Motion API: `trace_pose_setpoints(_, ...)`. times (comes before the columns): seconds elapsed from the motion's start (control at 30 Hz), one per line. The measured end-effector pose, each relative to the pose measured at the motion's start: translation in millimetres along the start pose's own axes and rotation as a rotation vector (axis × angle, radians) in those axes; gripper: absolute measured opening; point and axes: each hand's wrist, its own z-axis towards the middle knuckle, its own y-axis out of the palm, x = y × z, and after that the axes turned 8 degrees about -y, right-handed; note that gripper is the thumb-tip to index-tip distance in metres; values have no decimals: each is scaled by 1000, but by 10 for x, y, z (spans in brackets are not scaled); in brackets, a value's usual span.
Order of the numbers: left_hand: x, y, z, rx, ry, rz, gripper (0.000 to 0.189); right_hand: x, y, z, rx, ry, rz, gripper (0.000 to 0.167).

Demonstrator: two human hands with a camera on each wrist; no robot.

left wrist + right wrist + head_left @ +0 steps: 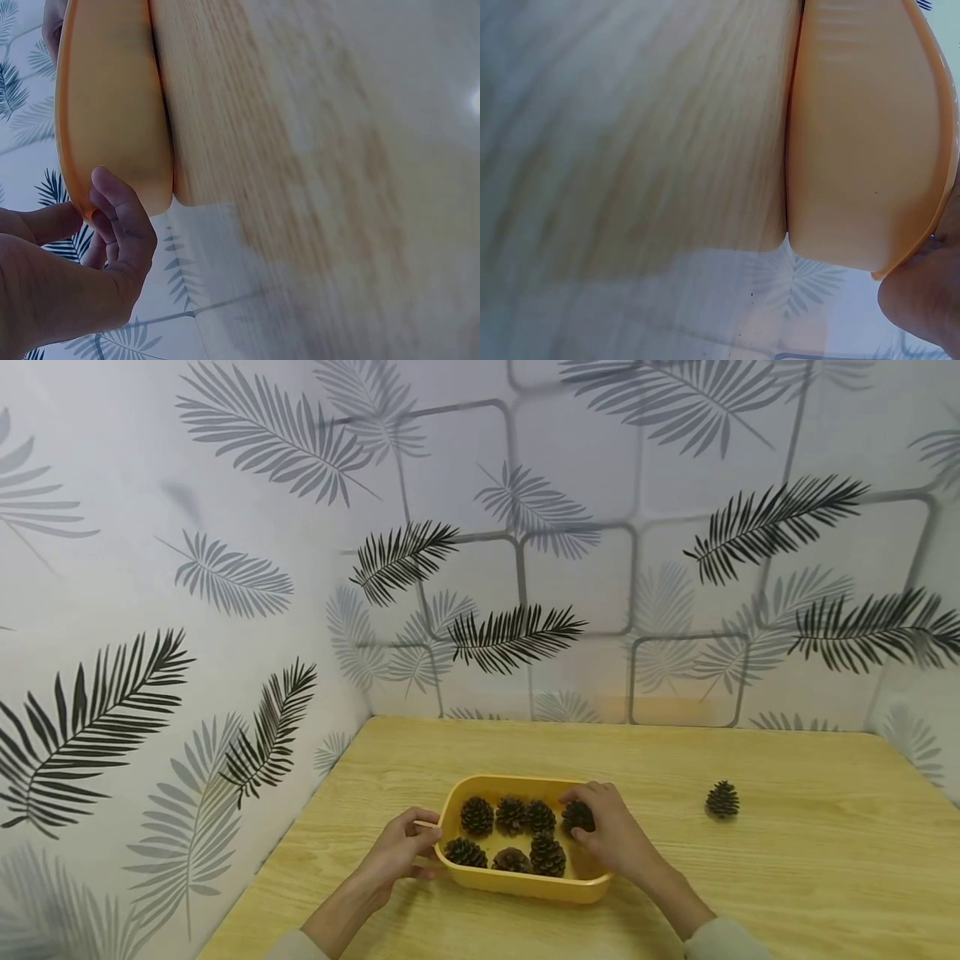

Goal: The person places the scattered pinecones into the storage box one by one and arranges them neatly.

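Note:
A yellow plastic tub sits on the table with several brown pine cones inside. My left hand grips the tub's left end by the rim. In the left wrist view, the thumb and curled fingers of that left hand pinch the tub's rim. Over the right end, my right hand reaches into the tub and holds a pine cone between thumb and fingers. The right wrist view shows only part of the right hand beside the tub wall; its fingertips are hidden there.
One more pine cone lies by itself on the wood-grain table, right of the tub. Walls with a feather-leaf pattern stand along the table's back and left edges.

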Motion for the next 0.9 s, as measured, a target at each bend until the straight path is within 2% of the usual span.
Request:
trace_pose_setpoints(0.37,13,4,-38,7,4,4,31,-28,-96,15,-30,-2,72,36)
trace_pose_setpoints(0.63,7,-3,-17,-9,2,3,34,18,-163,-67,10,15,226,39)
trace_pose_setpoints(0.9,17,23,-18,11,-9,3,31,46,-294,-155,77,-8,266,38)
